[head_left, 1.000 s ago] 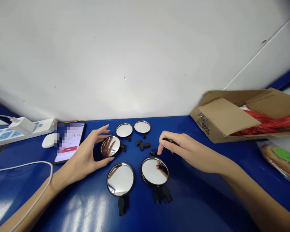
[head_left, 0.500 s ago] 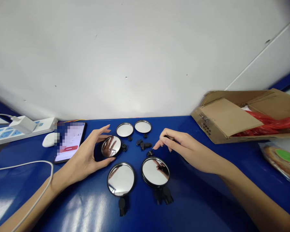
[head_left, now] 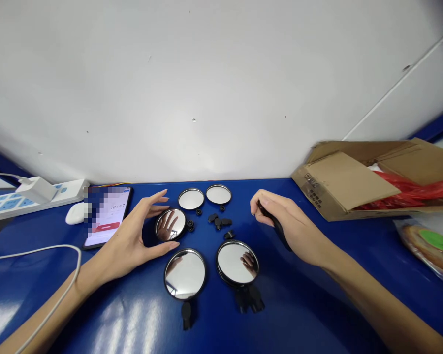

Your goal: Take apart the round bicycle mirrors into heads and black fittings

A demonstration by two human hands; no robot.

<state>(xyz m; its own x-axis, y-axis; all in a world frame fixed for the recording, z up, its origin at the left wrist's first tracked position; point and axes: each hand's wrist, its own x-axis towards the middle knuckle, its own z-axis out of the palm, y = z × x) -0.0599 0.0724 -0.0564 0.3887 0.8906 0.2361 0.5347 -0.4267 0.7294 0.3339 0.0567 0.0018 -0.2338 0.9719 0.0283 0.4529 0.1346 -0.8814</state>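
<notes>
My left hand (head_left: 135, 231) curves around the left side of a round black-rimmed mirror (head_left: 171, 224), fingers and thumb spread apart; whether it touches the rim I cannot tell. A black ringed mount (head_left: 190, 225) sits at that mirror's right edge. In my closed right hand (head_left: 280, 216) is a slim black handle (head_left: 278, 231), its tip hidden by my fingers. Left of that hand lie a small black clip (head_left: 229, 235) and a cluster of black joint pieces (head_left: 219, 221). Nearer me are a mirror with a black clamp (head_left: 185, 274) and stacked mirrors (head_left: 238, 263).
Two more round mirrors, a left one (head_left: 191, 199) and a right one (head_left: 218, 194), lie near the wall. At left are a phone (head_left: 109, 216), a white earphone case (head_left: 75, 213), a power strip (head_left: 68, 191) and a cable (head_left: 40, 251). An open cardboard box (head_left: 343, 179) and wrapped food (head_left: 428, 248) are at right.
My right hand has drawn back from the small black clip, its extended finger now curled in, and the black handle shows more. My left hand stays around the mirror.
</notes>
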